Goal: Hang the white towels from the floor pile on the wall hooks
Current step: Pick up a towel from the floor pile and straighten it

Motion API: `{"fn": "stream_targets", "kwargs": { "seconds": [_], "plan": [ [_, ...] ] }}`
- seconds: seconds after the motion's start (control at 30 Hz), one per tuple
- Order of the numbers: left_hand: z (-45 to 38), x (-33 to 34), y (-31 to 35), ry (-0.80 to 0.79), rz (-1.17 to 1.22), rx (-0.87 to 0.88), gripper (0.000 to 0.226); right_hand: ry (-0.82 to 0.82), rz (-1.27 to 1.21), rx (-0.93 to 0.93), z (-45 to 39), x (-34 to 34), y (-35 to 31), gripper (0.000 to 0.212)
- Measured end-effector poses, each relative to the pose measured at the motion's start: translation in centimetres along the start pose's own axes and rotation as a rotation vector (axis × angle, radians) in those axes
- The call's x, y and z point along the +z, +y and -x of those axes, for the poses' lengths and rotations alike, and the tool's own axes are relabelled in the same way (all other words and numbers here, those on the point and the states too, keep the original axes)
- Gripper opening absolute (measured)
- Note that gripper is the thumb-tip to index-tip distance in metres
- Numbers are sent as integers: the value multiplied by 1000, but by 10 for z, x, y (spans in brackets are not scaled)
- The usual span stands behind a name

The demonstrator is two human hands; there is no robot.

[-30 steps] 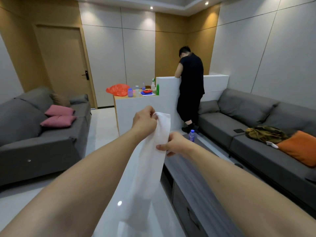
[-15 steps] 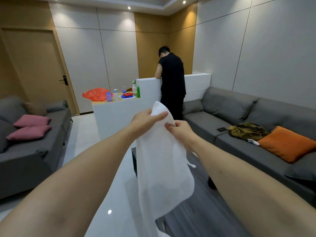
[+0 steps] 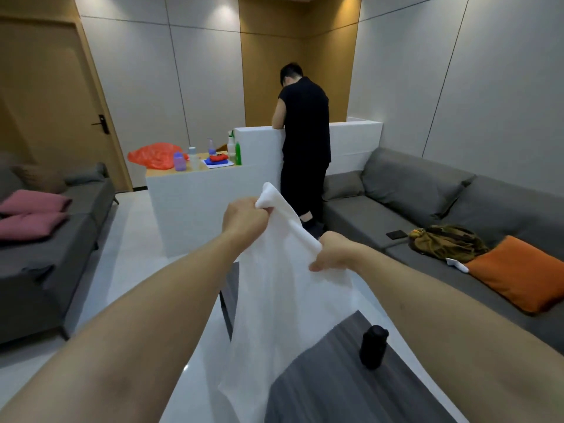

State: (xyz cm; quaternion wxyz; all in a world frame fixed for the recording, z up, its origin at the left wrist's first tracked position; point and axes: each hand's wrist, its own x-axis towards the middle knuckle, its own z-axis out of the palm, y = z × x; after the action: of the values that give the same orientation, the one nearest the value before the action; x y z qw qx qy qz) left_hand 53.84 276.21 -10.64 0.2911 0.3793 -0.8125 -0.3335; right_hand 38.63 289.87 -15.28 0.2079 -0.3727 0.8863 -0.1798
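Grey sofas line both walls, and a dark table (image 3: 351, 377) sits below my arms. My left hand (image 3: 244, 221) clenches the towel (image 3: 274, 300) at its top corner; my right hand (image 3: 335, 254), lower and nearer me, pinches the same edge. The towel's length hangs straight down between them. I see no hooks from here.

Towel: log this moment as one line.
left hand grips towel top corner | right hand pinches upper edge | towel hangs spread between them | hooks not in view | not hung yet
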Motion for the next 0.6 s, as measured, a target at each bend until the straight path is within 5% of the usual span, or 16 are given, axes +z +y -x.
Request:
{"fn": "stream_targets", "kwargs": {
  "seconds": [0.07, 0.27, 0.6],
  "plan": [
    [-12, 4, 2, 89, -12, -27, 21, 37, -86, 2, -20, -8, 14, 36],
    [-30, 17, 16, 232, 72, -133, 11, 491, -247, -141, -58, -44, 31, 16],
    [-32, 43, 22, 448, -56, -185, 10, 590, -237, -258, -96, -76, 41, 20]
  ]
}}
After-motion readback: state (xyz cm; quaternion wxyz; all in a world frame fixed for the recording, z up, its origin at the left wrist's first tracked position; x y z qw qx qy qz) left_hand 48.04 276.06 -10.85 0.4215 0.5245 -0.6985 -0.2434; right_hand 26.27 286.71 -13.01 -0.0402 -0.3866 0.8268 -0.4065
